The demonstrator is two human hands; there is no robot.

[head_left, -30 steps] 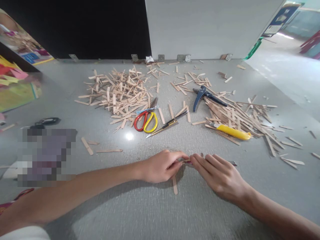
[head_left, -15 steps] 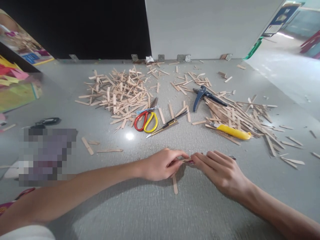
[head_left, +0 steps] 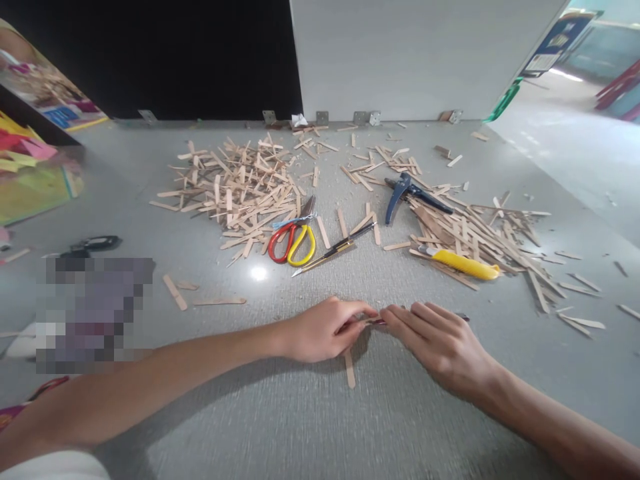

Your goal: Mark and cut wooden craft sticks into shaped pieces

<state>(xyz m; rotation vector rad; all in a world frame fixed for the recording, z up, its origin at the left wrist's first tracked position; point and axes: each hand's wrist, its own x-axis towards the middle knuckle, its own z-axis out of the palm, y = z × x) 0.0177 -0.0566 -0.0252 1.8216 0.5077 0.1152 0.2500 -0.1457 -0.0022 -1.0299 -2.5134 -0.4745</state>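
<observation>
My left hand (head_left: 323,331) is closed, thumb and forefinger pinching a wooden craft stick (head_left: 371,321) whose end shows between the two hands. My right hand (head_left: 440,340) is closed around a slim tool; its dark end (head_left: 464,317) sticks out past the knuckles, and a bit of dark red shows at the fingertips. The fingers hide the rest of it, so its kind is unclear. The two hands nearly meet just above the grey table (head_left: 310,420). Another craft stick (head_left: 350,371) pokes out below my left hand, its upper end hidden.
Beyond my hands lie scissors (head_left: 292,243) with red and yellow handles, a black pen-like craft knife (head_left: 334,251) and a yellow utility knife (head_left: 465,264). A dark blue plier-like tool (head_left: 417,193) rests by the right stick pile (head_left: 470,230). Another stick pile (head_left: 240,183) spreads left.
Hardly anything differs. My right hand has shifted very slightly left, while my left hand keeps its pinch in the same place.
</observation>
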